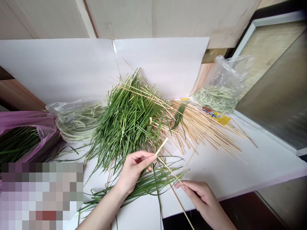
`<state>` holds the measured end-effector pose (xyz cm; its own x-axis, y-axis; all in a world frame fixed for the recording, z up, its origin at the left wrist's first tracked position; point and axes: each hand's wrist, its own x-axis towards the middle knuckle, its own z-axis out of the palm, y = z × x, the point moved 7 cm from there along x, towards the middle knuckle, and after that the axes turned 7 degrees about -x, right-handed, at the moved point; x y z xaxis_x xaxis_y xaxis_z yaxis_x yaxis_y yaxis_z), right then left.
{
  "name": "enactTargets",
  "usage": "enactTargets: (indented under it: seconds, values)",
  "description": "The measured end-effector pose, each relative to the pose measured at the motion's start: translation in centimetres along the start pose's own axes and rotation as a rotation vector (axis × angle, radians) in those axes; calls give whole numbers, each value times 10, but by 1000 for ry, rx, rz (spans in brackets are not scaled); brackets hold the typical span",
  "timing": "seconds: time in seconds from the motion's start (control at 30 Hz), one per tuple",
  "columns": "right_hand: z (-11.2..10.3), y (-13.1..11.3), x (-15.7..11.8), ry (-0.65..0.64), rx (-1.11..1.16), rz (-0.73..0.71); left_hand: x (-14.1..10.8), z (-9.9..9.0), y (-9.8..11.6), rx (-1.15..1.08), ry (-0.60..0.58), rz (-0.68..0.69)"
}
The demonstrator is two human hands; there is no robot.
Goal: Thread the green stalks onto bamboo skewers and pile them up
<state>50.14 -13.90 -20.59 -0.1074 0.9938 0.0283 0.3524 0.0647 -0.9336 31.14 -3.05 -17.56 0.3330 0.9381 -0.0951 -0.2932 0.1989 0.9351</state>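
My left hand [137, 167] is closed, pinching a pale whitish-green stalk [161, 146] between thumb and fingertips; it looks like the base of a garlic chive. Between the fingertips of my right hand [201, 196] is a thin bamboo skewer [177, 198]. The skewer slants up toward my left fingertips, and its upper tip lies close to them; I cannot tell whether it touches the stalk. Under both hands a loose bunch of long chives [153, 183] lies on the white table. Behind them rises a big heap of chives [124, 118].
Many bamboo skewers [203, 129] are spread to the right, with a small chive bundle [178, 115] on them. Clear bags of pale green strands stand at left [76, 123] and right [217, 97]. A purple bag [49, 132] of greens sits far left. A pixelated patch covers the lower left.
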Motion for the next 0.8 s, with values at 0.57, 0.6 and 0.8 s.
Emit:
enactTargets:
  seconds: [0.57, 0.6, 0.8]
  values:
    - [1, 4, -2, 6, -71, -7, -2, 5, -1, 70, -27, -1]
    - [1, 4, -1, 6, -79, -11, -2, 5, -1, 70, -25, -5]
    - [0, 1, 0, 15, -102, -15, -5, 11, -6, 97, -57, -14]
